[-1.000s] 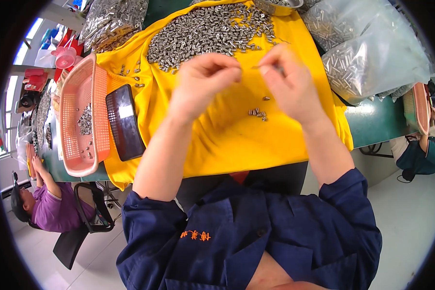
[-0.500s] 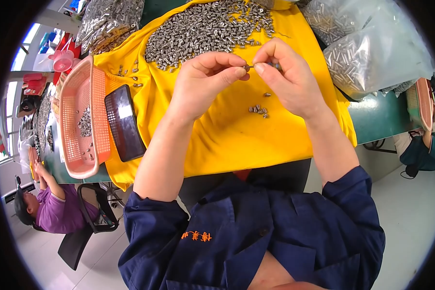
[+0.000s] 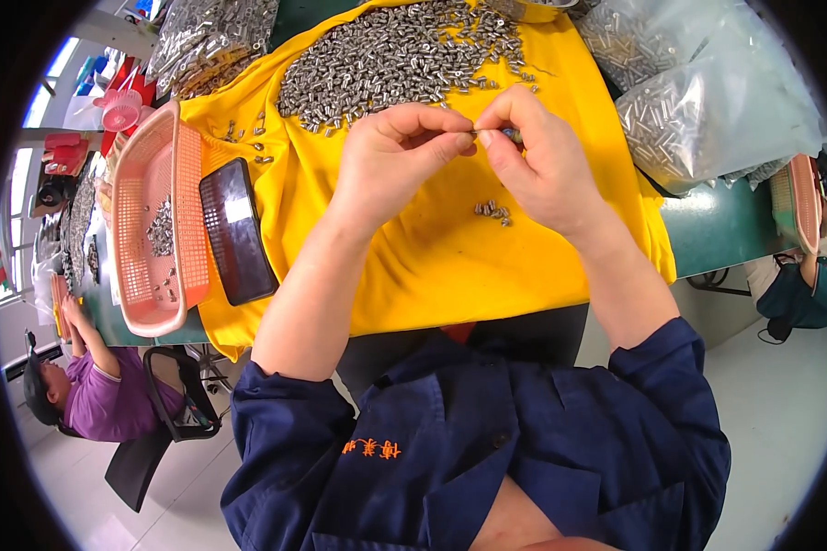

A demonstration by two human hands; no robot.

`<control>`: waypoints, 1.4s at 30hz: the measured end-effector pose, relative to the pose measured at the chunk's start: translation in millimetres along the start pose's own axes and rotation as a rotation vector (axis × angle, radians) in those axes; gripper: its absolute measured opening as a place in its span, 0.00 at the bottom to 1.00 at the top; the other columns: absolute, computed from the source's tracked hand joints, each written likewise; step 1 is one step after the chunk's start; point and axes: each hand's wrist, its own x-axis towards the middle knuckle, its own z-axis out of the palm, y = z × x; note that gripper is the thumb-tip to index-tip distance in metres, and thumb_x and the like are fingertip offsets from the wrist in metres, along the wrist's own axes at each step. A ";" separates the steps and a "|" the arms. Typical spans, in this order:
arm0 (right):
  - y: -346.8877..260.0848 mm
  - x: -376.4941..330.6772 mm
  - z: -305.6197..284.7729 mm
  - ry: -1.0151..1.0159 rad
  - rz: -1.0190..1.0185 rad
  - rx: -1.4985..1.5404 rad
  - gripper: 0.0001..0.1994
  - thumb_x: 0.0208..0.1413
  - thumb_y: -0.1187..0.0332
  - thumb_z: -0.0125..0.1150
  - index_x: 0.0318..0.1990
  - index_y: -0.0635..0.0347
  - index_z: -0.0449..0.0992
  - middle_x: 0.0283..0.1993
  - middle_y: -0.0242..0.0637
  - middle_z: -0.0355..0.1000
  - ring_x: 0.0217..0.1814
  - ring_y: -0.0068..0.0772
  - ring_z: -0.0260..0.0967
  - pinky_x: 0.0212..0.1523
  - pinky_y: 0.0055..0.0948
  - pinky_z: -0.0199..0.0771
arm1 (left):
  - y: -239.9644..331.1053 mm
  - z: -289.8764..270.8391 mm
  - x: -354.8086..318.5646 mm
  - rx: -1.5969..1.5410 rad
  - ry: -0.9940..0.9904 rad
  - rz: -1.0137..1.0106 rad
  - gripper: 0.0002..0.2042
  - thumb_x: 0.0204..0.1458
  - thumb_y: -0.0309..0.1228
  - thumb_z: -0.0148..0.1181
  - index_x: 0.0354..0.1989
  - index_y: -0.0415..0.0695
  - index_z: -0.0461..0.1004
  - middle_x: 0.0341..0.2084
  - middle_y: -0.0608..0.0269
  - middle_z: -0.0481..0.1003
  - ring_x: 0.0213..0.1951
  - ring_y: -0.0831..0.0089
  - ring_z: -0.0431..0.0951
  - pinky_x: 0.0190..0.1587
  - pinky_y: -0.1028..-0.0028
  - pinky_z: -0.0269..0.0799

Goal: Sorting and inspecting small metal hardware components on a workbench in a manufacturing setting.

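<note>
My left hand [image 3: 397, 158] pinches a small metal piece between thumb and forefinger, its shape mostly covered by the fingertips. Right against it, my right hand [image 3: 544, 170] is closed on a thin tool [image 3: 513, 136], of which only a small dark greenish part shows behind the thumb. The fingertips of both hands nearly touch, above a yellow cloth [image 3: 413, 266]. Beyond them spreads a large heap of short metal cylinders [image 3: 386, 64]. Several loose metal cylinders [image 3: 493, 213] lie on the cloth below my right hand.
At the left stand a pink plastic basket [image 3: 188, 230] with some metal parts in it and a black tray [image 3: 239, 234]. Clear bags of metal parts [image 3: 671, 124] lie at the right, and more bags [image 3: 211, 41] far left. A person in purple [image 3: 119, 395] sits at the left.
My right hand has come slightly lower and closer to the left, narrowing the gap between the fingertips. A single loose cylinder beside it is now hidden from sight.
</note>
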 end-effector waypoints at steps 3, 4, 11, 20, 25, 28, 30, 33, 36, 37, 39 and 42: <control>0.9 1.1 -3.8 -0.016 -0.021 0.007 0.03 0.46 0.75 0.48 0.30 0.62 0.63 0.23 0.38 0.65 0.23 0.32 0.63 0.24 0.25 0.62 | 1.6 1.6 1.3 -0.034 0.010 -0.010 0.04 0.43 0.20 0.57 0.29 0.36 0.72 0.25 0.63 0.74 0.30 0.78 0.74 0.35 0.82 0.70; 0.5 1.1 -4.4 -0.016 -0.015 0.005 0.03 0.46 0.75 0.48 0.30 0.62 0.63 0.23 0.38 0.65 0.23 0.32 0.63 0.24 0.25 0.62 | 1.7 -0.9 2.6 -0.045 -0.002 -0.026 0.04 0.43 0.21 0.57 0.29 0.36 0.72 0.25 0.63 0.74 0.29 0.78 0.74 0.34 0.82 0.70; 7.0 4.5 -13.1 0.026 -0.010 0.036 0.03 0.47 0.74 0.49 0.29 0.63 0.65 0.22 0.32 0.64 0.23 0.22 0.60 0.24 0.22 0.61 | 7.4 -2.2 6.8 0.056 0.030 0.011 0.05 0.42 0.21 0.57 0.29 0.36 0.72 0.24 0.61 0.74 0.28 0.77 0.74 0.33 0.82 0.69; 32.5 16.5 -39.7 0.364 0.113 0.457 0.03 0.51 0.74 0.48 0.33 0.61 0.65 0.22 0.22 0.56 0.23 0.11 0.49 0.23 0.13 0.51 | 13.4 25.7 2.7 0.740 -0.164 0.205 0.05 0.42 0.24 0.55 0.29 0.39 0.72 0.25 0.61 0.73 0.29 0.71 0.74 0.34 0.75 0.69; 33.5 14.9 -39.4 0.481 0.064 0.181 0.05 0.48 0.71 0.52 0.31 0.63 0.67 0.22 0.28 0.64 0.24 0.16 0.58 0.26 0.18 0.61 | -9.2 52.0 3.4 1.114 -0.416 0.346 0.07 0.38 0.28 0.53 0.27 0.41 0.72 0.24 0.55 0.72 0.30 0.58 0.72 0.33 0.67 0.68; 29.2 13.6 -41.3 0.492 0.044 0.206 0.05 0.48 0.71 0.52 0.31 0.62 0.67 0.23 0.28 0.64 0.25 0.16 0.59 0.27 0.17 0.62 | -7.9 56.1 -6.8 1.064 -0.511 0.310 0.07 0.38 0.28 0.54 0.28 0.42 0.72 0.28 0.56 0.72 0.30 0.60 0.72 0.34 0.68 0.68; 29.8 12.5 -41.2 0.489 0.032 0.208 0.05 0.48 0.71 0.52 0.31 0.62 0.68 0.23 0.28 0.65 0.25 0.16 0.59 0.27 0.17 0.62 | -8.4 54.8 -8.9 1.022 -0.475 0.353 0.08 0.38 0.28 0.55 0.29 0.42 0.72 0.29 0.56 0.72 0.30 0.61 0.72 0.34 0.68 0.68; 30.2 15.1 -41.7 0.502 0.028 0.252 0.05 0.48 0.70 0.52 0.31 0.62 0.68 0.23 0.28 0.65 0.25 0.15 0.59 0.27 0.17 0.62 | 1.9 49.7 15.4 1.027 -0.297 0.244 0.10 0.40 0.33 0.55 0.31 0.45 0.74 0.29 0.58 0.72 0.33 0.62 0.73 0.37 0.69 0.69; 23.8 19.0 -38.8 0.498 0.056 0.253 0.05 0.48 0.71 0.52 0.31 0.62 0.68 0.23 0.27 0.65 0.24 0.15 0.58 0.26 0.16 0.61 | -2.7 21.8 64.1 1.232 -0.141 0.403 0.09 0.42 0.33 0.53 0.31 0.46 0.75 0.31 0.58 0.72 0.34 0.61 0.72 0.37 0.66 0.68; 26.0 19.1 -38.1 0.482 0.068 0.270 0.04 0.48 0.71 0.52 0.30 0.62 0.68 0.23 0.27 0.64 0.24 0.14 0.58 0.26 0.16 0.60 | -12.0 19.3 76.0 1.320 -0.103 0.394 0.08 0.43 0.31 0.53 0.31 0.44 0.74 0.29 0.57 0.72 0.33 0.59 0.72 0.36 0.68 0.68; 27.4 19.8 -40.1 0.461 0.075 0.272 0.04 0.48 0.72 0.52 0.30 0.62 0.67 0.23 0.26 0.64 0.24 0.14 0.58 0.25 0.15 0.60 | -22.0 19.3 89.2 1.390 -0.157 0.381 0.08 0.43 0.31 0.52 0.30 0.45 0.74 0.28 0.58 0.72 0.33 0.59 0.71 0.36 0.67 0.68; 30.3 20.5 -41.2 0.462 0.057 0.242 0.04 0.48 0.72 0.52 0.30 0.62 0.67 0.23 0.26 0.64 0.24 0.14 0.58 0.25 0.16 0.60 | -25.2 19.7 100.3 1.467 -0.226 0.399 0.07 0.43 0.32 0.51 0.27 0.45 0.73 0.26 0.57 0.71 0.32 0.58 0.71 0.34 0.65 0.67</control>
